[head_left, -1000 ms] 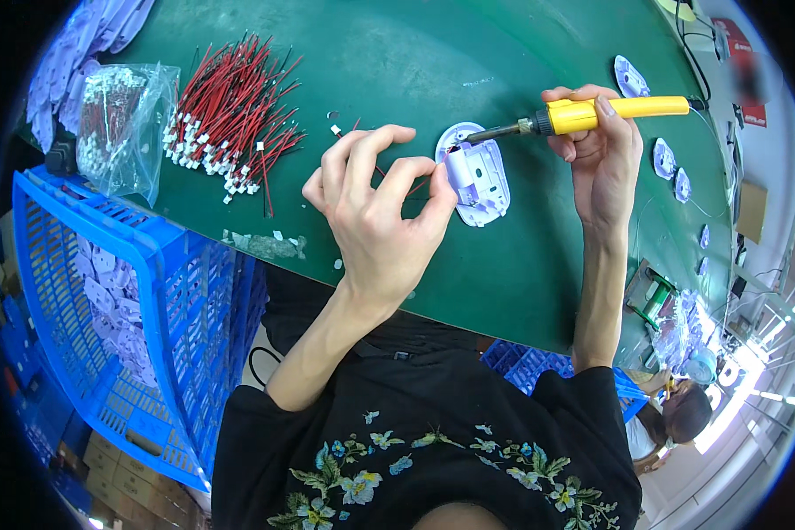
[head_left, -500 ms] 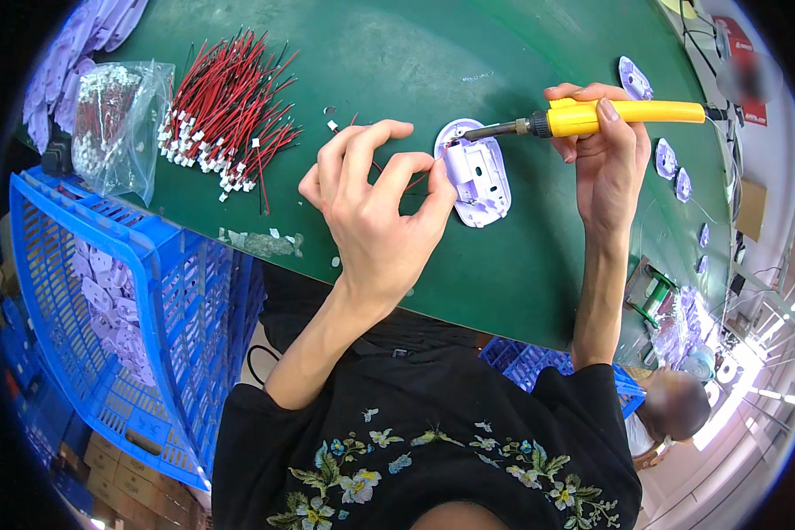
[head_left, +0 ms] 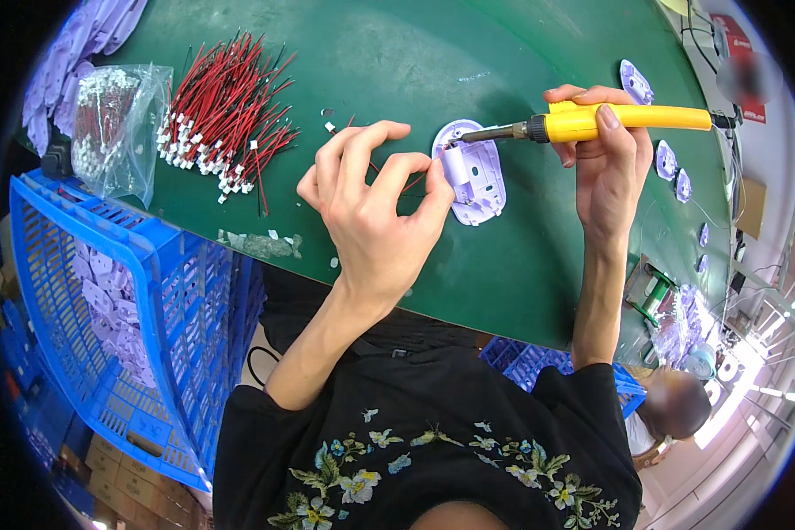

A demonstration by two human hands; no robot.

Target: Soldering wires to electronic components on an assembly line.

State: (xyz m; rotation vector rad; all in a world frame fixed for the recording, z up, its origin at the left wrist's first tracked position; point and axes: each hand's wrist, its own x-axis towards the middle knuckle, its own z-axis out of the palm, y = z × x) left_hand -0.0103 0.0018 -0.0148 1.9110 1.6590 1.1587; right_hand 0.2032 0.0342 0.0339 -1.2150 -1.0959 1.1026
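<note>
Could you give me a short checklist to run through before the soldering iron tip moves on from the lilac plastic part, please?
1. Soldering iron gripped firmly in the right hand: ok.
2. Iron tip at the upper edge of the lilac plastic part: ok; whether it touches the joint, cannot tell.
3. Left hand steadying the part, thumb and forefinger at its left edge: ok.
4. Left fingers away from the hot tip: not ok, the fingertips sit close beside it.
5. Red wire pinched under the left fingers: cannot tell, mostly hidden.
6. Supply of red wires lying on the green mat within reach: ok.
</note>
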